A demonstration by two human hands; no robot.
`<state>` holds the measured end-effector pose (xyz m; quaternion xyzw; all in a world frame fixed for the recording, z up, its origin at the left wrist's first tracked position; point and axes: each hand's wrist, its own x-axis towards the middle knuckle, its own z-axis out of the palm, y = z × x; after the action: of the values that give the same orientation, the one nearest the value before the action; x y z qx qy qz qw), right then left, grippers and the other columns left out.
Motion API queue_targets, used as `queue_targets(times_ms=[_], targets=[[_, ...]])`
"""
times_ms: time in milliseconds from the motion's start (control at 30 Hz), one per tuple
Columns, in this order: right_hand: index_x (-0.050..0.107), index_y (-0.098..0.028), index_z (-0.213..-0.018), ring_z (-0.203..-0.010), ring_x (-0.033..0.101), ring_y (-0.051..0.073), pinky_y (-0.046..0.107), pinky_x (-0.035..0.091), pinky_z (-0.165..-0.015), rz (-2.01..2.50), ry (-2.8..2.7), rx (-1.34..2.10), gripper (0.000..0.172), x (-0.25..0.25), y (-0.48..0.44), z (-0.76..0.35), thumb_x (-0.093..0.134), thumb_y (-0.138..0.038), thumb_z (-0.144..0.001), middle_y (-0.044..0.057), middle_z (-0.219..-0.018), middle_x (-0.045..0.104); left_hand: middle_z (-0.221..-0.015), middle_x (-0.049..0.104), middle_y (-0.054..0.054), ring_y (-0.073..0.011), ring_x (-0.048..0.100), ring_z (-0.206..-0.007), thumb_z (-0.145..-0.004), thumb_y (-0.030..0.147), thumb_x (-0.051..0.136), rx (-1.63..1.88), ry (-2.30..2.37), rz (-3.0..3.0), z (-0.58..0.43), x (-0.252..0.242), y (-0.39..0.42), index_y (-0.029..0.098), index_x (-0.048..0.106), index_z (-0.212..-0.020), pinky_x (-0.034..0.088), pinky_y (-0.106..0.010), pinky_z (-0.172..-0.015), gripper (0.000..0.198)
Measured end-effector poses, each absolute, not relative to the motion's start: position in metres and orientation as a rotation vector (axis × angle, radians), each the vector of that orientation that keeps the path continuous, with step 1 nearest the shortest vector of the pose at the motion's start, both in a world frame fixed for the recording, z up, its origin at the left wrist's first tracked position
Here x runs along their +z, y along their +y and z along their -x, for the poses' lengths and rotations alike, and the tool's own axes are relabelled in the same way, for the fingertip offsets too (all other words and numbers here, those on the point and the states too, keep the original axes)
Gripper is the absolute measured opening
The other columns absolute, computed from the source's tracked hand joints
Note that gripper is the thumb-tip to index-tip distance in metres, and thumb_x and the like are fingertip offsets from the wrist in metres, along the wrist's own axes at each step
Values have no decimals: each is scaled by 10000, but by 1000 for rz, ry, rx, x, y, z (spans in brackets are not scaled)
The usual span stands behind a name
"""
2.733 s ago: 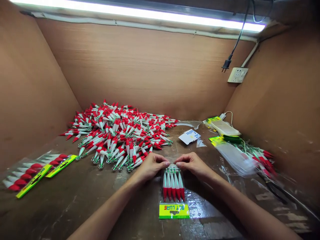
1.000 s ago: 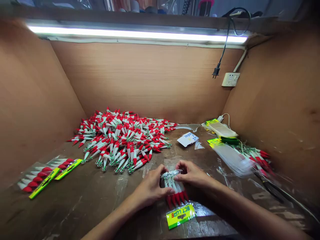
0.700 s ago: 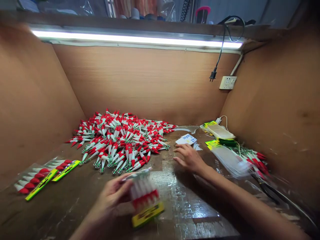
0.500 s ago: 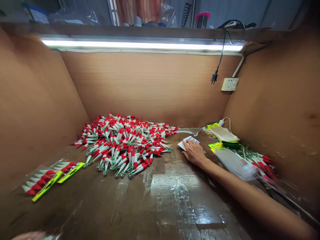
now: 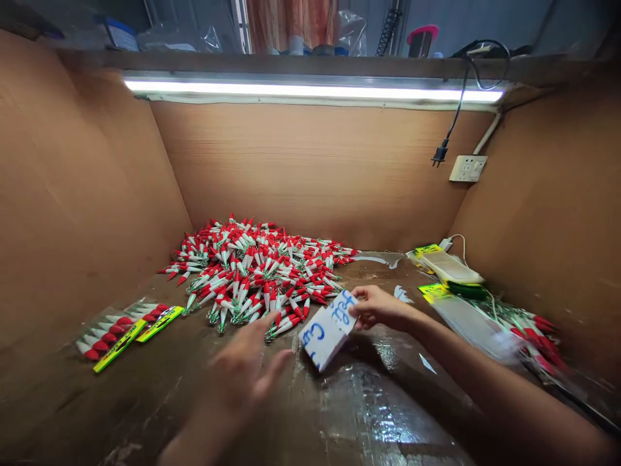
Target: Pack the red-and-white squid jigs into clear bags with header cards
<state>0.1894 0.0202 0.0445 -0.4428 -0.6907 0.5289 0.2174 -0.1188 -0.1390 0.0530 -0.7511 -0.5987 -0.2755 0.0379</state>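
My right hand pinches a white card with blue handwriting by its right edge and holds it tilted just above the worktop. My left hand hovers to the left of the card, fingers spread and holding nothing, slightly blurred. Just behind both hands lies a big pile of red and white lures with green hook ends.
Two filled lure packs with yellow headers lie at the left. Empty clear bags and more lures sit at the right, near a wall socket with a hanging plug. Brown walls enclose the glossy, taped worktop.
The filled pack went off to the lower left in my left hand, which is back without it. My right hand reached to the white card, picked it up and brought it nearer.
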Motion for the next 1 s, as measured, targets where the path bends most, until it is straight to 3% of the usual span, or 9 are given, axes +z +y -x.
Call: queue_targets(times_ms=[67, 133, 267, 367, 533, 633, 767, 933, 1000], targets=[[691, -181, -964, -615, 688, 167, 244, 491, -561, 1334, -2190, 1114, 261, 42, 26, -183, 665, -407, -835, 57, -810, 753, -1387, 585, -128, -343, 571, -1223, -882, 609, 580, -620, -1713, 2515, 71, 43, -104, 237, 375, -1514, 468, -453, -1028, 761], [738, -186, -928, -736, 708, 198, 269, 497, -654, 1419, -2273, 642, 240, 47, 43, -181, 627, -394, -880, 71, -873, 766, -1275, 619, -181, -407, 565, -1168, -769, 646, 685, -413, -1703, 2557, 35, 33, -81, 183, 352, -1535, 465, -527, -986, 956], [760, -192, -968, -932, 690, 226, 283, 462, -799, 1463, -2190, 292, 221, 70, 104, -171, 573, -301, -921, 84, -1000, 768, -1267, 590, -184, -397, 547, -1140, -749, 500, 718, -286, -1594, 2693, 26, 19, -65, 195, 287, -1565, 460, -536, -953, 972], [766, -208, -1005, -961, 687, 212, 255, 451, -811, 1449, -2192, 205, 215, 88, 150, -140, 580, -279, -923, 64, -1038, 771, -1352, 545, -135, -349, 519, -1189, -782, 454, 697, -374, -1496, 2823, 45, 14, -59, 267, 262, -1566, 417, -503, -1028, 915], [741, -259, -1111, -1060, 672, 192, 234, 447, -859, 1431, -2218, 150, 291, 113, 205, -62, 505, -377, -989, 44, -1140, 751, -1348, 541, -122, -353, 510, -1184, -797, 579, 684, -414, -1586, 2841, 57, 4, -50, 302, 271, -1556, 414, -497, -1029, 907], [726, -221, -1148, -1118, 657, 252, 296, 465, -876, 1537, -2213, 144, 408, 123, 229, -22, 447, -483, -1008, 116, -1173, 729, -1360, 531, -130, -360, 500, -1191, -802, 586, 685, -399, -1573, 2842, 55, -2, -49, 305, 271, -1555, 393, -514, -1042, 905], [716, -103, -1128, -1066, 678, 302, 354, 509, -862, 1709, -2278, 210, 402, 128, 248, 12, 656, -437, -914, 200, -1129, 713, -1354, 532, -135, -362, 503, -1191, -799, 585, 696, -388, -1547, 2868, 56, -4, -49, 299, 306, -1537, 405, -520, -1029, 882], [599, -154, -1247, -1047, 647, 236, 443, 562, -885, 1801, -2329, 177, 339, 127, 248, 27, 626, -348, -969, 100, -1242, 624, -1318, 547, -148, -366, 514, -1173, -784, 580, 706, -396, -1534, 2868, 57, -4, -49, 275, 346, -1514, 430, -520, -994, 870], [595, -157, -1258, -1069, 639, 239, 447, 552, -906, 1787, -2319, 122, 344, 128, 243, 25, 616, -351, -975, 107, -1261, 616, -1305, 553, -153, -371, 517, -1169, -777, 590, 704, -392, -1538, 2857, 56, -4, -48, 263, 363, -1506, 431, -525, -992, 869]])
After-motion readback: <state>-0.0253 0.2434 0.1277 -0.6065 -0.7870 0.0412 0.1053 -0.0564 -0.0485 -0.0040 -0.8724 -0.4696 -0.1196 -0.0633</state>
